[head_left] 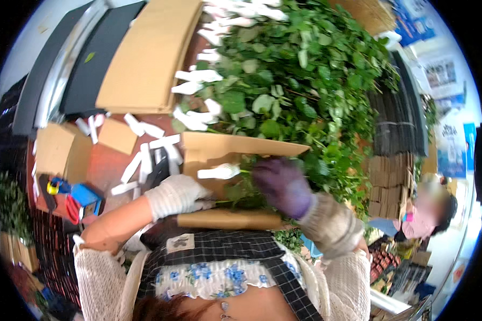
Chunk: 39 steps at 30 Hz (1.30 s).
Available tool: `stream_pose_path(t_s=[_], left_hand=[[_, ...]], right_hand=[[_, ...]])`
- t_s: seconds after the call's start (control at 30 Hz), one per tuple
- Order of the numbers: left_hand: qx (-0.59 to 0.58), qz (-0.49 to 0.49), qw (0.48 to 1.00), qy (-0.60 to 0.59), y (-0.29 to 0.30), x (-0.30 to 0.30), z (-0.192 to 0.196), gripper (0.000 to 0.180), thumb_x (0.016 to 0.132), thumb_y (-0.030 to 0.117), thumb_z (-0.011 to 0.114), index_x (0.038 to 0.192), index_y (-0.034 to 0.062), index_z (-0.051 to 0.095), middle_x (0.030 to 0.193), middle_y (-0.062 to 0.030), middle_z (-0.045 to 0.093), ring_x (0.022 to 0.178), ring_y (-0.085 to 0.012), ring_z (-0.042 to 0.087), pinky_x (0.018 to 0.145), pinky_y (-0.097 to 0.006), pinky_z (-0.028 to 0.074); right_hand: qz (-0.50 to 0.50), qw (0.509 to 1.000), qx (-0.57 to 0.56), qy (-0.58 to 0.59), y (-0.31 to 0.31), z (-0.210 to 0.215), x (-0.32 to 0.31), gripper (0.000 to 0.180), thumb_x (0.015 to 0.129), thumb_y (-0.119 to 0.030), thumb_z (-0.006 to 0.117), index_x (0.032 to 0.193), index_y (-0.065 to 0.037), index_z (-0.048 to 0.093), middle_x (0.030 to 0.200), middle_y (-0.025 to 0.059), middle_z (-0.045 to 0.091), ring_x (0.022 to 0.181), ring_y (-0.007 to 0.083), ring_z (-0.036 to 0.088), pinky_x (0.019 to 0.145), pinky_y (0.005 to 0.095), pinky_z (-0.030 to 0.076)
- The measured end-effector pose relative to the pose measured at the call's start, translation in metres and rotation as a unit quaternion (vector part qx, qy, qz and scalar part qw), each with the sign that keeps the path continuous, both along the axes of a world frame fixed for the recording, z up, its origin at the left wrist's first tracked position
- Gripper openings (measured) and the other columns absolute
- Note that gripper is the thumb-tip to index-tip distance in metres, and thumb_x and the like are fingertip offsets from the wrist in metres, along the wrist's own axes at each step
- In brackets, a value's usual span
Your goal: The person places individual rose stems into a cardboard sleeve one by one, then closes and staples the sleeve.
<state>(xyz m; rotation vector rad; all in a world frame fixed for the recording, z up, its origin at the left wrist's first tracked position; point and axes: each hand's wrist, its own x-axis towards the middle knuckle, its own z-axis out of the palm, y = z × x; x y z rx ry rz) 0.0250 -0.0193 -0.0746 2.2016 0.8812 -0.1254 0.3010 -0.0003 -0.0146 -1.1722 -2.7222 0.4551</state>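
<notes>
In front of me lies a folded piece of brown cardboard (203, 150) with raised back and front edges. On it rest leafy green stems (241, 193), and a white sleeve (219, 172) sits on the end of one. My left hand (175, 197), in a white glove, is closed at the cardboard's left side, next to a green stem. Its fingertips are partly hidden, so what they hold is unclear. My right hand (283, 186), in a purple glove, is over the leaves at the cardboard's right side. Motion blurs its fingers.
A big heap of leafy stems (316, 80) with white-sleeved ends covers the table's far side. Loose white sleeves (136, 166), a small open box (61, 152) and a blue box (85, 199) lie left. Cardboard sheets (150, 53) stand behind. A person (420, 216) is at far right.
</notes>
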Motion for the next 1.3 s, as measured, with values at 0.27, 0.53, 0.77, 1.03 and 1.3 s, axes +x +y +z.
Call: stream_pose_path(t_s=[0.27,0.53,0.77,1.03,1.3], left_hand=[[0.008,0.018,1.0,0.001,0.0,0.004,-0.007,0.033,0.086,0.04,0.057,0.109,0.0191,0.067,0.086,-0.0133,0.067,0.078,-0.0326,0.065,0.07,-0.043,0.052],[0.147,0.058,0.983,-0.089,-0.006,-0.013,0.001,0.025,0.081,0.035,0.065,0.097,0.0159,0.068,0.083,-0.008,0.064,0.071,-0.0246,0.063,0.063,-0.036,0.051],[0.234,0.095,0.966,-0.052,-0.006,-0.024,-0.033,0.026,0.076,0.036,0.066,0.086,0.013,0.063,0.085,-0.0042,0.057,0.088,-0.0242,0.056,0.072,-0.04,0.046],[0.101,0.122,0.98,0.123,0.019,-0.091,0.024,0.029,0.084,0.035,0.061,0.088,0.0071,0.065,0.079,-0.0122,0.06,0.076,-0.0317,0.06,0.07,-0.043,0.048],[0.104,-0.123,0.985,-0.057,0.012,0.001,-0.01,0.023,0.088,0.027,0.054,0.11,0.0233,0.054,0.069,-0.0089,0.058,0.06,-0.0295,0.062,0.048,-0.044,0.048]], right_hand=[[0.009,0.991,0.093,-0.092,0.004,-0.021,-0.029,0.013,0.071,-0.018,0.062,0.083,-0.014,0.06,0.079,0.0058,0.058,0.069,0.0264,0.06,0.056,0.0414,0.046],[0.031,0.989,-0.134,0.057,0.003,-0.083,-0.034,0.013,0.075,-0.021,0.069,0.076,-0.009,0.064,0.079,0.0104,0.058,0.076,0.033,0.058,0.067,0.0457,0.047],[0.03,0.979,-0.187,0.069,0.005,-0.083,-0.038,0.011,0.076,-0.019,0.068,0.076,-0.009,0.065,0.082,0.0112,0.06,0.08,0.0334,0.059,0.071,0.0451,0.047],[0.012,0.988,-0.147,0.048,-0.002,-0.098,-0.032,0.013,0.077,-0.021,0.068,0.076,-0.009,0.065,0.083,0.0107,0.059,0.08,0.0327,0.059,0.07,0.0453,0.047],[0.049,0.994,-0.096,-0.012,0.002,-0.071,-0.036,0.024,0.077,-0.022,0.067,0.1,-0.014,0.065,0.083,0.0109,0.058,0.077,0.0326,0.06,0.065,0.044,0.048]])
